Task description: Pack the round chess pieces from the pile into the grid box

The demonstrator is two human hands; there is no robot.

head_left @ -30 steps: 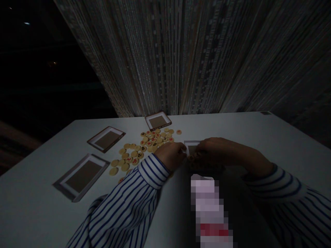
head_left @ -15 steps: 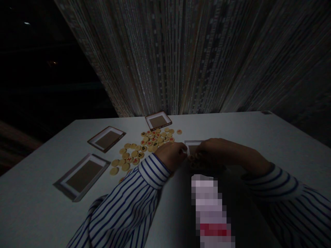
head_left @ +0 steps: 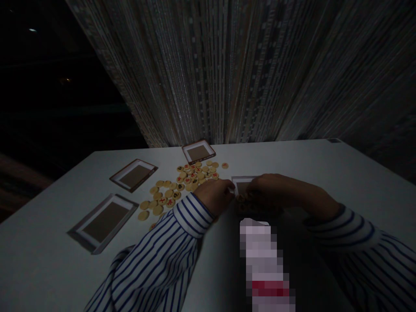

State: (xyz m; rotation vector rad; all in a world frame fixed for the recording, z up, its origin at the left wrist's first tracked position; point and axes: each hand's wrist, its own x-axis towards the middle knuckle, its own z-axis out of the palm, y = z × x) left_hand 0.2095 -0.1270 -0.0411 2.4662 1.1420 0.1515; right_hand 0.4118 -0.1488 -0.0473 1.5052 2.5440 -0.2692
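Observation:
A small shallow box (head_left: pixel 243 178) with a pale rim lies on the table, partly covered by my hands. Dim round Chinese chess pieces (head_left: pixel 242 207) sit in its near part. At the box's left side is my left hand (head_left: pixel 216 195), fingers curled together; what they grip is hidden. My right hand (head_left: pixel 273 190) reaches over the box from the right, its fingers bent down and pressed together above the pieces. Whatever its fingertips hold is hidden. Just left of my left hand, many loose round wooden pieces (head_left: pixel 194 175) with red or black characters are spread out, some blank side up.
Three more shallow boxes stand on the white table (head_left: pixel 292 160): one at the back (head_left: pixel 199 151), one at the left (head_left: pixel 134 174) and one nearer me (head_left: pixel 103 223). A bead-like curtain (head_left: pixel 214 78) hangs behind the table. A pixelated patch (head_left: pixel 264 260) covers the lower middle.
Both hands stay in almost the same place, with only slight finger movement. The loose pieces and the boxes have not visibly moved.

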